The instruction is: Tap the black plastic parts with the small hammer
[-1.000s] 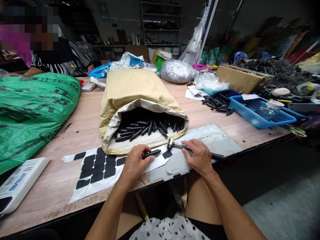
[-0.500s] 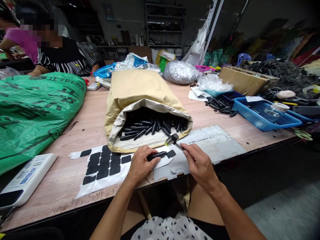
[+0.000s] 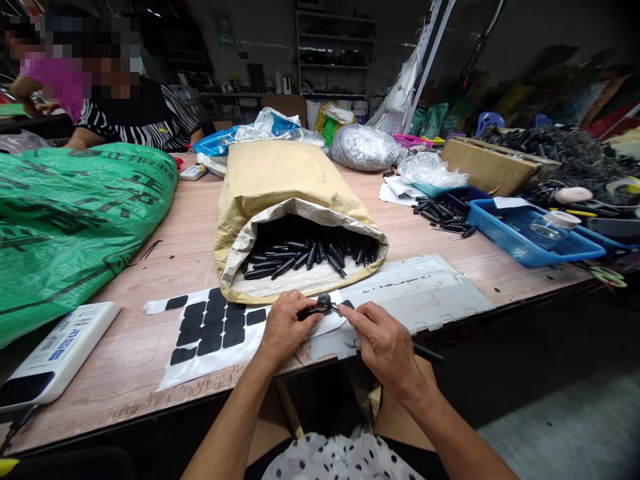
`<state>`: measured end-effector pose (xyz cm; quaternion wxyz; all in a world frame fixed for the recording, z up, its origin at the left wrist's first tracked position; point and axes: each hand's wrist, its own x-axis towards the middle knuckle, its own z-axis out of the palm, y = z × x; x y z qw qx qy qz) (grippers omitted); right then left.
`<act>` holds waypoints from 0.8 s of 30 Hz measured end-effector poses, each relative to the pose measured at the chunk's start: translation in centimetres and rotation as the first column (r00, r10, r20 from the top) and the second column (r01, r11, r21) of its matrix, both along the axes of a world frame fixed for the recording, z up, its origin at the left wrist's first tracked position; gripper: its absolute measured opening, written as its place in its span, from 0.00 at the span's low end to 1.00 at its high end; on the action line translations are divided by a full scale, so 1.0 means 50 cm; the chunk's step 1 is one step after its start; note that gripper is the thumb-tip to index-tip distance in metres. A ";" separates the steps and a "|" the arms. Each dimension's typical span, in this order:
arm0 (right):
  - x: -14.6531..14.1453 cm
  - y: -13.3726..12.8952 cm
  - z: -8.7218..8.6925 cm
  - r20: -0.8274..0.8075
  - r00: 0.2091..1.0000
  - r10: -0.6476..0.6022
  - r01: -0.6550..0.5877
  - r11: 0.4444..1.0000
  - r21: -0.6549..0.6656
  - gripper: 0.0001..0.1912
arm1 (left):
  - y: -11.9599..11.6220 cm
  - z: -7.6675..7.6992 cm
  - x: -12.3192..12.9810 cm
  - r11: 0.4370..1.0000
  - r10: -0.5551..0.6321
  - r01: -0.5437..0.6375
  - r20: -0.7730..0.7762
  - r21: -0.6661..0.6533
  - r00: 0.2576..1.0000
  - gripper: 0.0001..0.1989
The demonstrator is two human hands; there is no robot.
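My left hand [image 3: 287, 325] is closed around a slim black cylindrical piece [image 3: 305, 312], which points right over the white sheet. My right hand [image 3: 385, 337] grips a small hammer [image 3: 325, 302]; its dark handle sticks out behind the hand. The hammer's round head is at the tip of the black piece and partly hides it; whether they touch I cannot tell. Under and left of my hands lies a white sheet [image 3: 200, 363] bearing black rounded-square pads [image 3: 209, 345]. Just beyond, a yellow woven sack [image 3: 295, 173] lies with its mouth toward me, holding many similar black pieces [image 3: 285, 265].
A grey board [image 3: 425, 290] lies along the front edge. A green bag [image 3: 85, 220] and a white device [image 3: 65, 353] occupy the left. To the right are a blue basket [image 3: 530, 250] and loose black parts [image 3: 443, 215]. Another person [image 3: 145, 117] sits across the table.
The hammer has come down and left, from above the board to the tip of the black piece. Its handle end now shows behind my right hand. My left hand keeps its hold.
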<state>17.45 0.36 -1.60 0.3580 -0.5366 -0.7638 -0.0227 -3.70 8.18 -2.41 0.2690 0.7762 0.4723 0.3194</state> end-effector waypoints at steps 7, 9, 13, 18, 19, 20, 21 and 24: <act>0.019 -0.007 0.002 -0.080 0.996 -0.035 0.037 0.999 0.019 0.25 | 0.001 -0.005 -0.001 1.000 0.006 -0.006 -0.003 0.011 1.000 0.07; 0.021 -0.007 -0.003 -0.076 0.997 -0.028 0.026 1.000 -0.017 0.24 | 0.001 -0.004 -0.001 1.000 0.007 -0.006 -0.007 0.012 1.000 0.07; 0.041 0.007 -0.006 -0.137 0.986 -0.098 0.096 0.995 -0.020 0.21 | 0.000 -0.001 -0.001 1.000 0.011 -0.011 -0.013 0.000 1.000 0.07; 0.102 0.049 -0.016 -0.059 0.980 -0.189 0.190 0.982 0.017 0.14 | 0.001 0.004 -0.003 0.999 -0.004 0.003 -0.034 -0.039 0.999 0.08; 0.114 0.057 -0.021 -0.010 0.981 -0.196 0.196 0.981 0.009 0.14 | 0.002 0.004 -0.003 0.999 -0.011 0.009 -0.035 -0.049 0.999 0.09; 0.124 0.064 -0.026 0.031 0.979 -0.202 0.202 0.979 0.005 0.13 | 0.003 0.004 -0.004 0.998 -0.017 0.015 -0.034 -0.057 0.999 0.09; 0.132 0.070 -0.031 0.062 0.977 -0.205 0.205 0.979 0.003 0.13 | 0.003 0.004 -0.004 0.998 -0.024 0.022 -0.033 -0.063 0.999 0.10; 0.142 0.078 -0.043 0.086 0.973 -0.213 0.214 0.977 0.001 0.12 | 0.005 0.002 -0.005 0.998 -0.032 0.030 -0.041 -0.058 0.999 0.12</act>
